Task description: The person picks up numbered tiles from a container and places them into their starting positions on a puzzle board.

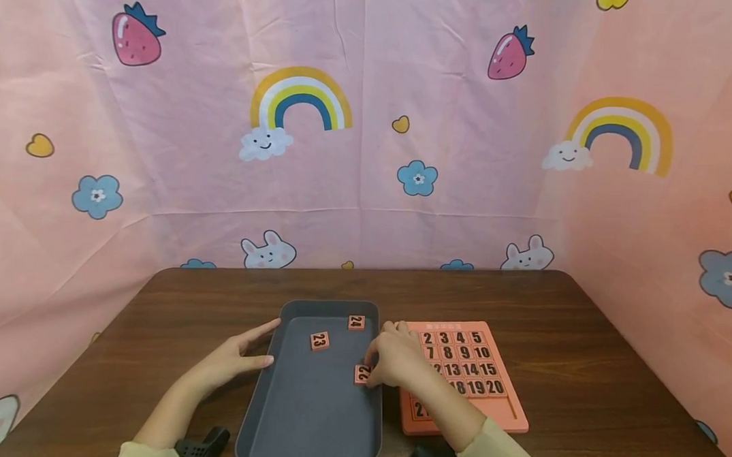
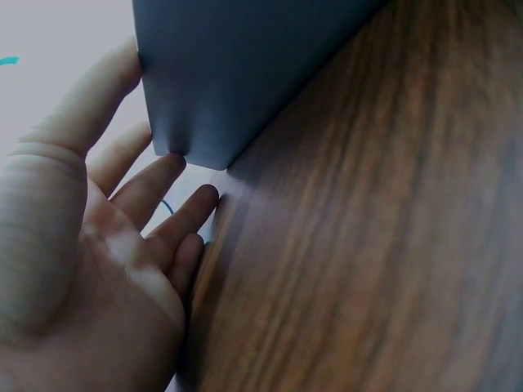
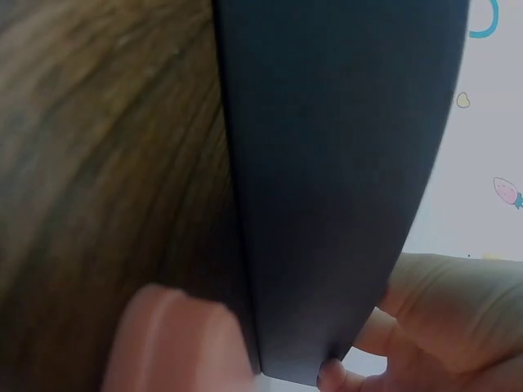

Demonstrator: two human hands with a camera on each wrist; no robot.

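A dark grey tray (image 1: 325, 421) stands on the table in the head view. My left hand (image 1: 224, 363) rests on its left side, fingers fairly straight and thumb at the rim; the left wrist view shows these fingertips at the tray's outer wall (image 2: 221, 73). Over the right rim reaches my right hand (image 1: 398, 355), pinching the number tile 22 (image 1: 361, 374), partly hidden by the fingers. Tiles 23 (image 1: 319, 341) and 24 (image 1: 356, 322) lie farther back in the tray. Right of it, an orange number board (image 1: 473, 425) holds rows of numbered tiles, partly covered by my right hand and forearm.
The brown wooden table (image 1: 568, 356) carries the tray and board side by side with a narrow gap. Black wrist devices sit at both wrists, the left one (image 1: 204, 447) near the front edge. A pink patterned cloth (image 1: 363, 167) hangs behind and at both sides.
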